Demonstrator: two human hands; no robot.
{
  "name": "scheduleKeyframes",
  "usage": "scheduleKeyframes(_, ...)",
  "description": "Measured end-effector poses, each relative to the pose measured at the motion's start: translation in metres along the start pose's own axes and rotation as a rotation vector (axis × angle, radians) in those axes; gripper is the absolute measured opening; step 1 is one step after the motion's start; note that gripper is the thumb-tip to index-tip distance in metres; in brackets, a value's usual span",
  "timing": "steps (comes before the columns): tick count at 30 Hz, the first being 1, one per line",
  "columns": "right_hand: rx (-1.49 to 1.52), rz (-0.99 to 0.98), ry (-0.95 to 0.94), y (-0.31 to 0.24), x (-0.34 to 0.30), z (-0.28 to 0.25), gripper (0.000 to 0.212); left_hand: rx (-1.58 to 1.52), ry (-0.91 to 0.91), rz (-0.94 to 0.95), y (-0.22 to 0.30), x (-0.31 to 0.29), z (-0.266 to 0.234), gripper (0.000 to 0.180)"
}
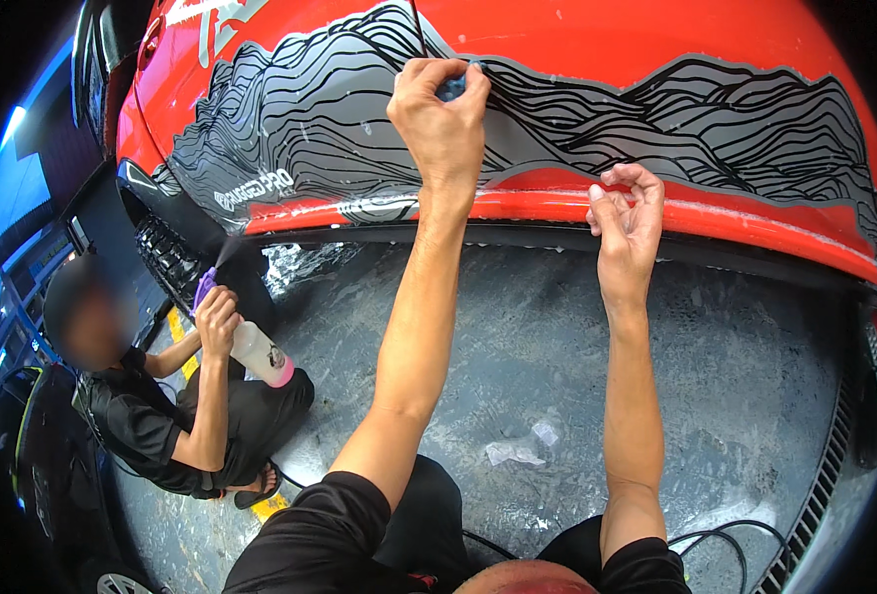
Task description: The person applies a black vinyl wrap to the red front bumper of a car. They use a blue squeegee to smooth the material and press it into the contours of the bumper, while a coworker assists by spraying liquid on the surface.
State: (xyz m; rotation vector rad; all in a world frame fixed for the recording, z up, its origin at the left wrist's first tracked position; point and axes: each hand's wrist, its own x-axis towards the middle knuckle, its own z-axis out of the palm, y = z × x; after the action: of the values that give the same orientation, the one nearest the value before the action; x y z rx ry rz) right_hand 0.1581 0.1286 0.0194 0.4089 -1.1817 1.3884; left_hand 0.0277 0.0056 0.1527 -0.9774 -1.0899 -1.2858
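Observation:
My left hand (443, 124) is closed on a small blue lump (451, 90), pressing it to the side of a red car (547, 35). Fingers cover most of the lump, so its exact kind does not show. Under it runs a grey decal (335, 124) with wavy black lines, crossed by a door seam. Lower and to the right, my right hand (630, 233) hovers before the car's sill with fingers loosely curled and thumb raised. A gap shows between thumb and forefinger, and nothing is visible in it. Foamy wet streaks lie along the sill (716, 208).
At the left a co-worker (176, 396) squats by the car's wheel (166, 257), spraying from a bottle (260, 353) with a purple trigger. Crumpled scraps (518, 452) lie on the wet grey floor (537, 346). A black hose (745, 535) and a drain grate (820, 475) are at the right.

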Motion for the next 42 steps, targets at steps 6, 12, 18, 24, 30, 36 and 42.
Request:
scheduleKeyframes(6, 0.01, 0.005, 0.01, 0.002, 0.002, -0.001, 0.036, 0.003, -0.105, 0.052, 0.008, 0.003, -0.001, 0.013)
scheduleKeyframes(12, 0.018, 0.01, 0.01, 0.0, 0.001, 0.003, 0.037, 0.027, -0.094, 0.051, 0.015, -0.003, 0.004, 0.013)
scheduleKeyframes(18, 0.027, 0.006, 0.013, -0.001, 0.002, 0.001, 0.037, 0.03, -0.106, 0.04, 0.008, 0.003, -0.002, 0.015)
scheduleKeyframes(24, 0.004, -0.006, 0.012, -0.004, 0.003, -0.003, 0.037, 0.047, -0.112, 0.085, 0.009, 0.002, 0.001, 0.015)
scheduleKeyframes(30, 0.044, -0.02, 0.009, -0.006, 0.003, 0.001, 0.037, 0.105, -0.138, 0.175, 0.013, -0.002, 0.001, 0.013)
scheduleKeyframes(36, 0.012, -0.001, 0.013, -0.006, 0.003, 0.0, 0.037, 0.083, -0.127, 0.091, 0.01, 0.002, 0.001, 0.014)
scheduleKeyframes(42, 0.021, -0.009, 0.013, -0.003, 0.002, 0.001, 0.037, 0.082, -0.16, 0.149, 0.023, -0.004, 0.007, 0.015)
